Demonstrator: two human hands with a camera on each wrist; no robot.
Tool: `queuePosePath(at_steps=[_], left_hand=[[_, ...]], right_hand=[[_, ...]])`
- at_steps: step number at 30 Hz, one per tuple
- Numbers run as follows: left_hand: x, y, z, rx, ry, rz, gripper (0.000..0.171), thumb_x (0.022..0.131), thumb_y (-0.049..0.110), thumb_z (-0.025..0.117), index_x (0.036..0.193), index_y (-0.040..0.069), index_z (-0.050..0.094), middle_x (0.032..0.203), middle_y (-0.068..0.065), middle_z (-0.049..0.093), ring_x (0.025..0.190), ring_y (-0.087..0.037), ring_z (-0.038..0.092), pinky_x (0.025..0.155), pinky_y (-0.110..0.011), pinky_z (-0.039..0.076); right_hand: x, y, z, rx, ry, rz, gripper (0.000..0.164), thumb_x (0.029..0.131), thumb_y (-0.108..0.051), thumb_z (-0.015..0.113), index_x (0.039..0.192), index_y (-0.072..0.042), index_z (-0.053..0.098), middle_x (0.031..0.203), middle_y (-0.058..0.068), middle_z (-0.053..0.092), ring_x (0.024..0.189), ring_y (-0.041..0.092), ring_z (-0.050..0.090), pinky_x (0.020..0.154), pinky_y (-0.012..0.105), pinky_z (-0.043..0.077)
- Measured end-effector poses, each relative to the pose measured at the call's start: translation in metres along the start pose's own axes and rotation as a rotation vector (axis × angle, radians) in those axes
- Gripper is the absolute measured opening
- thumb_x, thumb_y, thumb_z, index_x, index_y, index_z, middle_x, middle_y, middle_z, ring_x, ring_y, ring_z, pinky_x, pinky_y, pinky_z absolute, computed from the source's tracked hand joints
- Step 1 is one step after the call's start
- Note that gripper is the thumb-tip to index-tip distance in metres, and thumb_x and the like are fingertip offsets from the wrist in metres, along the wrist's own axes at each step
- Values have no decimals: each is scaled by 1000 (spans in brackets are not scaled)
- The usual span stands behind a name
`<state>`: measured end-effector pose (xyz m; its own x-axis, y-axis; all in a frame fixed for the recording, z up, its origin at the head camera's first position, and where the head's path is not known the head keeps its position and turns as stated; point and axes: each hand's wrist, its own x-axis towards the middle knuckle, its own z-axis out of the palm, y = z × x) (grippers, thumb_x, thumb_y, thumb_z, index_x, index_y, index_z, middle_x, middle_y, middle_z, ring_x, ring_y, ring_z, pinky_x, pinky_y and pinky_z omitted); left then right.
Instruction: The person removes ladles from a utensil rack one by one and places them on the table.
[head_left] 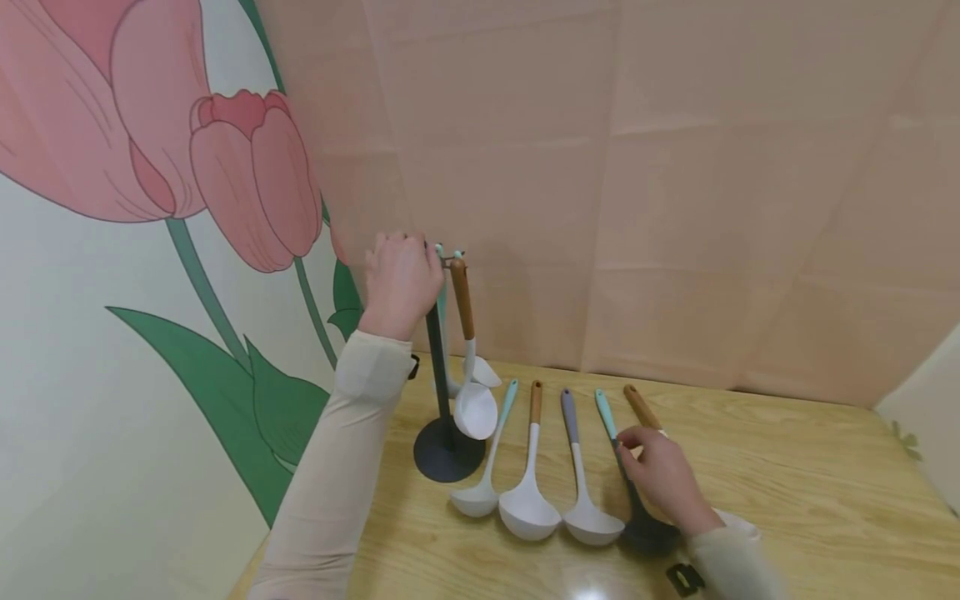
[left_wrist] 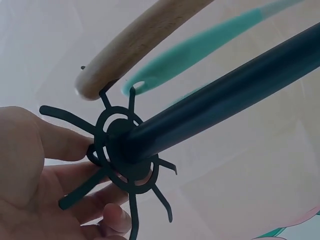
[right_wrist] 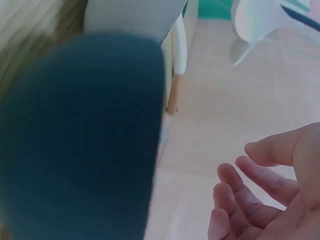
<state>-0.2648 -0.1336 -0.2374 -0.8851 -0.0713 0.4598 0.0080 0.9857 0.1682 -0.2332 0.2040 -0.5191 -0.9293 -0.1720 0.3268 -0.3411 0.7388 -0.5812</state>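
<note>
My left hand (head_left: 401,279) grips the hooked top ring (left_wrist: 102,150) of a dark ladle stand (head_left: 448,450), thumb and fingers at its rim. From neighbouring hooks hang a wooden-handled white ladle (head_left: 463,300) and a turquoise-handled ladle (left_wrist: 200,52). Over the table, my right hand (head_left: 663,475) hovers by a black ladle (head_left: 648,533) with a turquoise grip. Its fingers are loosely bent, with a gap to the thumb and nothing between them in the right wrist view, where the black bowl (right_wrist: 80,140) fills the left side.
Left of the black ladle lie a turquoise-handled ladle (head_left: 476,500), a wooden-handled one (head_left: 529,512) and a purple-grey-handled one (head_left: 592,525). Another wooden handle (head_left: 641,406) lies beyond my right hand, partly hidden. Behind the wooden table (head_left: 825,467) hangs a pinkish cloth (head_left: 712,208); a tulip-painted wall (head_left: 67,392) stands left.
</note>
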Motion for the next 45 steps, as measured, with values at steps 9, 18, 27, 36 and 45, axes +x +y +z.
queuePosePath(at_steps=[9,18,27,36,45], left_hand=[[0,3,-1,-43,-42,11,30,105,18,41,101,3,66,99,-11,61,95,-29,47,85,-39,43],[0,3,-3,12,-77,2,23,100,13,47,94,2,66,97,-12,60,94,-29,49,85,-42,45],[2,3,-5,133,-88,17,24,101,17,47,90,6,65,100,-12,62,99,-31,56,93,-51,46],[2,3,-5,90,-91,-1,28,102,18,44,108,2,66,111,-13,62,107,-33,57,99,-55,44],[2,4,-3,60,-75,1,26,102,18,44,104,3,65,103,-12,62,98,-31,57,93,-51,46]], right_hand=[[6,-25,23,43,-8,-7,12,88,-4,68,99,-4,72,90,6,72,66,9,55,60,29,47],[14,-68,42,177,-58,32,11,90,-5,66,100,-6,72,89,5,69,66,8,55,59,25,47],[24,-109,59,269,-89,25,11,90,-6,68,100,-7,72,88,1,68,65,10,54,59,25,47],[35,-141,62,348,-102,-67,21,90,-6,69,111,-6,70,103,8,70,66,12,55,58,26,47],[49,-162,60,527,-244,-85,56,91,-9,69,143,-7,49,142,17,54,83,18,63,62,28,52]])
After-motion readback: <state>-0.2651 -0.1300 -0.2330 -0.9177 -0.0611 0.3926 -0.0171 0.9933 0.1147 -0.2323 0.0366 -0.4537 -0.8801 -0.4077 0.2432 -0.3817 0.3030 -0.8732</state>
